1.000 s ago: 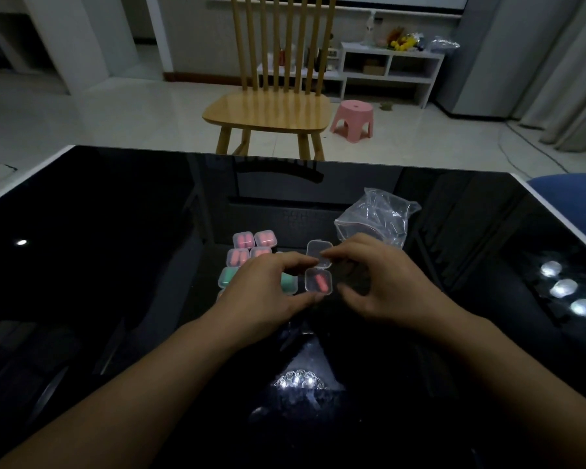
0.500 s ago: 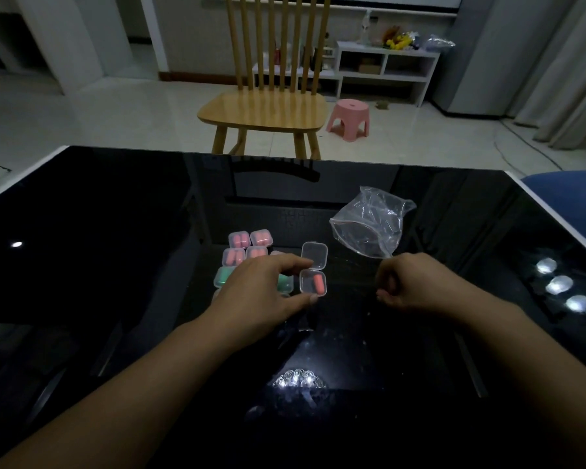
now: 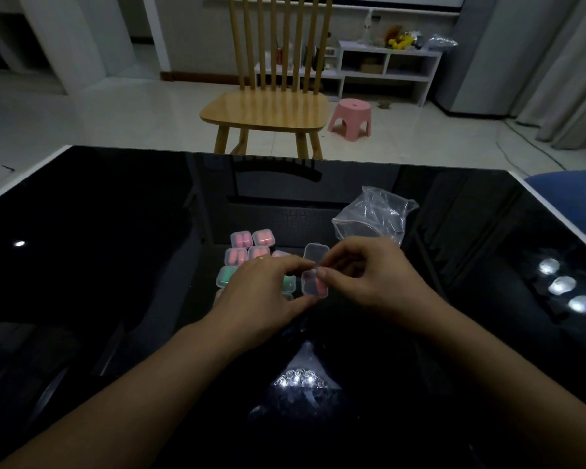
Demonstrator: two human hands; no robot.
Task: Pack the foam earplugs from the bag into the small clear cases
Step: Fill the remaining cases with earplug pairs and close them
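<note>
Over the table [image 3: 115,265], both hands' curled fingers [image 3: 298,265] pinch the open case [image 3: 315,282], apparently holding pink earplugs.

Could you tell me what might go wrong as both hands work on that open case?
The open case sits on glossy black glass, so it might slide as the left hand and right hand press its lid down. The left hand covers the filled cases and could nudge them.
</note>
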